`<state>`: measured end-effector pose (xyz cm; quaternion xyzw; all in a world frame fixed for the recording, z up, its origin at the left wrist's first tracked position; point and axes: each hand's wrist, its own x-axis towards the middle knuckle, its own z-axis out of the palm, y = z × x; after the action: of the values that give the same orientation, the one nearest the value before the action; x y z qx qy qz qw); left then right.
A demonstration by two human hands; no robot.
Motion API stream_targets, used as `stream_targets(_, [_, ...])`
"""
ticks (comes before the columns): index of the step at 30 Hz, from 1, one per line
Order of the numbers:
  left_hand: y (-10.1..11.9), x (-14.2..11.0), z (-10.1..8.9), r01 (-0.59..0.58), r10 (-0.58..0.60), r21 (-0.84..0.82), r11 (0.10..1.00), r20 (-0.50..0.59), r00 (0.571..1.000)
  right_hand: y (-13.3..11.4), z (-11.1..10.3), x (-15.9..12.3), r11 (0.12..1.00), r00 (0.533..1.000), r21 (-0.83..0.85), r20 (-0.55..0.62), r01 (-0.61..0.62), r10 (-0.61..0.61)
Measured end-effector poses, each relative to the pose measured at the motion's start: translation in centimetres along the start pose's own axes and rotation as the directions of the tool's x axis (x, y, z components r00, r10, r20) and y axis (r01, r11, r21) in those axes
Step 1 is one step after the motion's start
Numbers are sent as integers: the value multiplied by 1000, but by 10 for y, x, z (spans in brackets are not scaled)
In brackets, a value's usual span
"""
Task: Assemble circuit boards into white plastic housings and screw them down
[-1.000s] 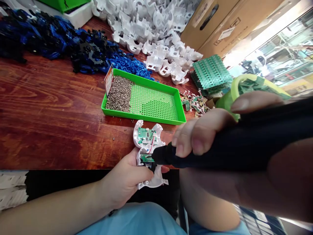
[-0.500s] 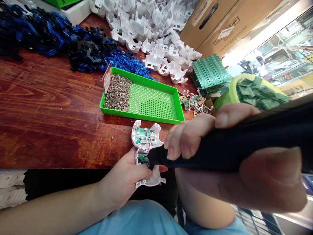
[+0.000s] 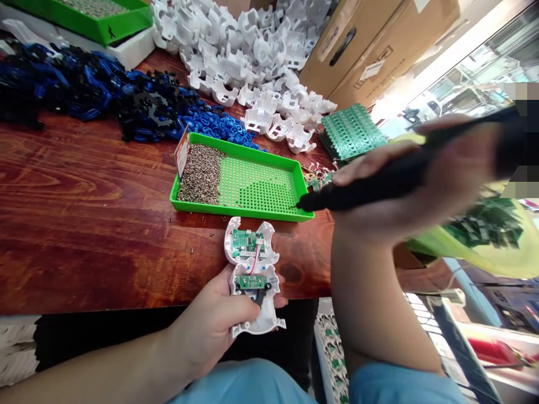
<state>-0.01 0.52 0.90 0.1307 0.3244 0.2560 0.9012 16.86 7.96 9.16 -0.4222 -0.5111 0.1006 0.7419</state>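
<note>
Screws (image 3: pixel 197 177) in green tray (image 3: pixel 263 188), left hand (image 3: pixel 217 308) around white shell (image 3: pixel 268 313), right hand (image 3: pixel 404 216) around black screwdriver (image 3: pixel 370 187)

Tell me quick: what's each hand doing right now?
Left hand: closed on a curved white plastic shell with green circuit boards inside.
Right hand: closed around a long black cylindrical tool.

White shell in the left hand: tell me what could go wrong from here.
The thin wires run uncovered inside the white shell, so they might snag. The left hand holds the shell at the near edge of the table; a slip could drop it. The screwdriver in the right hand has its tip at the tray's right end and might jolt the tray.
</note>
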Motion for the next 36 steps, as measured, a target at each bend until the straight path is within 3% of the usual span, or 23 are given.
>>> stream_targets(2, [1,0,0,12,-12,1,1000,2,1000,34,4,16,996,993,53,-92,74,-69])
stream_targets(5, [2,0,0,9,-9,4,1000,16,1000,73,5,33,996,993,51,-88,78,-73])
stream_targets(9, [1,-1,0,27,-27,26,999,13,1000,95,3,42,999,998,22,-55,42,-40])
stream_targets(18, [2,0,0,34,-34,41,999,12,999,113,3,46,1000,999,-27,-44,-3,2])
stream_targets(25, [2,-1,0,37,-37,38,999,11,999,113,4,45,995,996,-25,6,91,-91])
stream_targets(31, [2,0,0,45,-45,41,998,-10,999,118,4,41,930,976,-296,54,217,-211])
stream_targets(34, [2,1,1,33,-33,41,999,2,999,114,0,46,859,965,-439,137,263,-225])
stream_targets(36, [2,2,2,17,-17,40,999,22,1000,99,-8,50,815,934,-475,291,331,-209])
